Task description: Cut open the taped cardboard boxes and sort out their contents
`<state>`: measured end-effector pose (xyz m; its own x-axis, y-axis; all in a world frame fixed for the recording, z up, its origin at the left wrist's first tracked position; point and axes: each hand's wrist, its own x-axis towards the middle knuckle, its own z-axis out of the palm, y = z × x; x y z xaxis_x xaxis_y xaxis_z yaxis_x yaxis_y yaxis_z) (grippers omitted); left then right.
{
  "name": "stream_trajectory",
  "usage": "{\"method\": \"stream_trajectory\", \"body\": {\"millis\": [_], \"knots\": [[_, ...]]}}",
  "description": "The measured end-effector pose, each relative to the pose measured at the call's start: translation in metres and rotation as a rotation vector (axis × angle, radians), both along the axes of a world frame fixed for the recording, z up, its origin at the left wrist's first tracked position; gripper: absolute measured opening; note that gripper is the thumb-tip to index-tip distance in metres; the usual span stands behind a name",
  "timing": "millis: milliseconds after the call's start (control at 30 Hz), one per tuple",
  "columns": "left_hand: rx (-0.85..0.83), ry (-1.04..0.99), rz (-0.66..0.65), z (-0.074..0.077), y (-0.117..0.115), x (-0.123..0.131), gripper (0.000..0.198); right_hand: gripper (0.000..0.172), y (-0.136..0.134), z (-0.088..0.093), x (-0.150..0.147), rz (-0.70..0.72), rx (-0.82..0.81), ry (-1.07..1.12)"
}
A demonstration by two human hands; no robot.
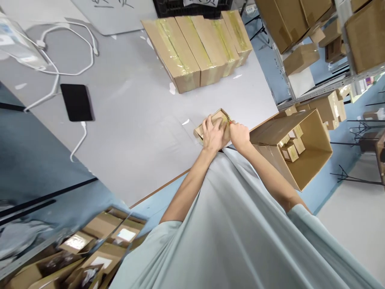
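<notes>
A small cardboard box [217,115] lies at the table's near edge, close against my body. My left hand [212,134] holds it down, fingers bent over its top. Beside the box's right end, my right hand [239,134] is closed in a fist around a thin tool [230,121]. Only a bit of orange-red and a narrow dark strip of that tool show at the box's edge; its exact kind is hidden by the fingers. Part of the box is covered by both hands.
Several taped cartons [186,52] stand in a row at the table's far side. A black phone [76,102] and white cables [90,48] lie left. Right of me is a large open carton [276,128] with small boxes inside. Shelves [327,88] and opened cartons [102,241] surround the table.
</notes>
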<state>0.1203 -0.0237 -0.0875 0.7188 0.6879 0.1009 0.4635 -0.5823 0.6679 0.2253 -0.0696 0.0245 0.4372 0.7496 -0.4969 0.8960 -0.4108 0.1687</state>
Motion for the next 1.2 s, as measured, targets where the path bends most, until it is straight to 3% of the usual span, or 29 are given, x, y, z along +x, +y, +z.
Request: {"method": "stream_trajectory", "body": {"millis": [200, 400, 533, 600, 667, 800, 967, 1200], "knots": [[0.017, -0.005, 0.010, -0.010, -0.002, -0.008, 0.064, 0.038, -0.025, 0.003, 0.009, -0.064, -0.034, 0.001], [0.019, 0.019, 0.020, -0.013, 0.002, -0.012, 0.067, 0.035, -0.028, 0.006, 0.023, -0.025, -0.030, 0.073], [0.018, 0.025, 0.034, -0.012, -0.003, -0.012, 0.067, 0.039, -0.044, 0.017, 0.045, -0.005, -0.001, 0.140], [0.020, 0.036, 0.051, -0.014, -0.005, -0.011, 0.066, 0.041, -0.049, 0.015, 0.062, -0.011, 0.055, 0.201], [0.022, 0.045, 0.066, -0.017, -0.005, -0.010, 0.067, 0.043, -0.049, 0.003, 0.080, -0.020, 0.148, 0.267], [0.030, 0.063, 0.105, -0.022, -0.003, -0.013, 0.076, 0.045, -0.038, -0.036, 0.114, -0.068, 0.325, 0.424], [0.005, 0.134, 0.172, -0.021, -0.001, -0.013, 0.092, 0.049, -0.007, -0.080, 0.135, -0.072, 0.390, 0.695], [-0.061, 0.158, 0.262, -0.020, 0.000, -0.015, 0.103, 0.027, 0.025, -0.101, 0.128, 0.052, 0.328, 0.675]]}}
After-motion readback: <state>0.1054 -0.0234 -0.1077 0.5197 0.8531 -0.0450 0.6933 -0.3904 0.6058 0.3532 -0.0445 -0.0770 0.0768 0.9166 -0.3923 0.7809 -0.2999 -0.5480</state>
